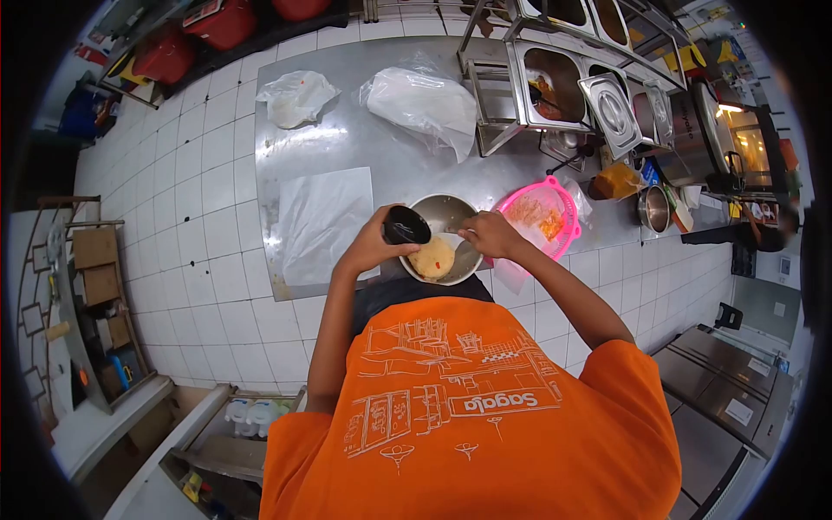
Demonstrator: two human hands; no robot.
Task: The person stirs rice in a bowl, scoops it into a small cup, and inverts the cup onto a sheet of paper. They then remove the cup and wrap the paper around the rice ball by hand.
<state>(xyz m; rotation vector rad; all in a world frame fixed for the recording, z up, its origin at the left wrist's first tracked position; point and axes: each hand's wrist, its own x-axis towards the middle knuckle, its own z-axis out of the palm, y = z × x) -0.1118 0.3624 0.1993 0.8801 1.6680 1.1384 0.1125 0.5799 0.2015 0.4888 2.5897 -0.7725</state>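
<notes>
My left hand [373,245] is wrapped round a small black bowl [406,226], tilted over the left side of a metal mixing bowl [440,206]. Inside the metal bowl lies a rounded, pale yellow mound of food [431,258] that looks like rice, with a red bit on it. My right hand [490,236] is closed at the metal bowl's right rim. What its fingers grip is hidden; a whitish edge shows below them. Beside that hand stands a pink plastic colander [573,227] holding shredded orange and pale food [536,217].
A white sheet [325,221] lies on the steel table [347,147] at left. Farther back are a crumpled plastic bag [299,97] and a wrapped white stack [420,104]. A rack with food pans [553,82] stands back right. A metal pot [653,210] and another person [767,227] are farther right.
</notes>
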